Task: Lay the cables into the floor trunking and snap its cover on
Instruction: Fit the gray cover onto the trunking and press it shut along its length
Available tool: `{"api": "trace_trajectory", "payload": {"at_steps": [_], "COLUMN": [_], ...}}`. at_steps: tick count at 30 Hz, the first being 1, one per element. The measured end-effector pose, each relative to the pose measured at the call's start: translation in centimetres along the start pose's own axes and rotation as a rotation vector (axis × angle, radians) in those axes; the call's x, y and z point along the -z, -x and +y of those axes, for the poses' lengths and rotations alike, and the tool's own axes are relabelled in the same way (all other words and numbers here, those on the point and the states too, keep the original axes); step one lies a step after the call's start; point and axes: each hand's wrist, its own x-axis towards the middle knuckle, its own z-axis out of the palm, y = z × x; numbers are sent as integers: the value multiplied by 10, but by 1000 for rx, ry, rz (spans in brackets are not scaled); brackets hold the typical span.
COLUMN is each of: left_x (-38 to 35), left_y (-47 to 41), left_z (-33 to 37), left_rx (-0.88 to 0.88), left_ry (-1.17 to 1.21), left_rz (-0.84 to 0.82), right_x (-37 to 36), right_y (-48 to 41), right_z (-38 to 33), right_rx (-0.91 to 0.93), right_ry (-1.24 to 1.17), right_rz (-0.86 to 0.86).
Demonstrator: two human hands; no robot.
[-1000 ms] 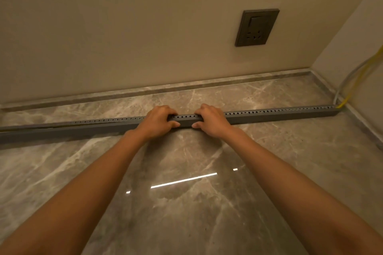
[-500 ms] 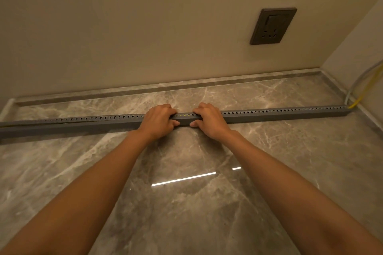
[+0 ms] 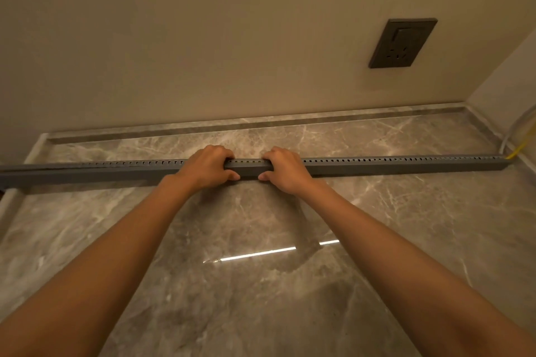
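A long grey slotted trunking [image 3: 391,165] lies across the marble floor, parallel to the back wall, with its cover on top. My left hand [image 3: 207,166] and my right hand [image 3: 285,168] grip it side by side near its middle, fingers curled over the top and thumbs on the front face. A yellow cable [image 3: 520,148] and a grey cable [image 3: 513,132] come down the right wall and enter the trunking's right end. The cables inside are hidden.
A dark wall socket [image 3: 401,43] sits on the back wall, upper right. A marble skirting [image 3: 261,123] runs along the wall base. Polished floor [image 3: 261,284] lies between me and the trunking. The trunking's left end runs out of view.
The camera view has swung left, so the socket and cables sit further right in frame. Both hands stay gripped on the trunking's middle, close together.
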Motion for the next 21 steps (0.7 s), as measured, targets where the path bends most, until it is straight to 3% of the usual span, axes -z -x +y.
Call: {"api": "trace_trajectory", "payload": {"at_steps": [12,21], "left_x": [0,-6], "left_y": [5,4], "left_z": [-7,-6], "left_rx": [-59,-155], "left_ry": [-101,17], "left_rz": [47,48], "right_x": [-9,-1], "right_y": [-5,-1], "right_z": [-20,-15], "right_rx": [21,-46], "right_ry": [-38,-33], "right_rz": [23,-2]}}
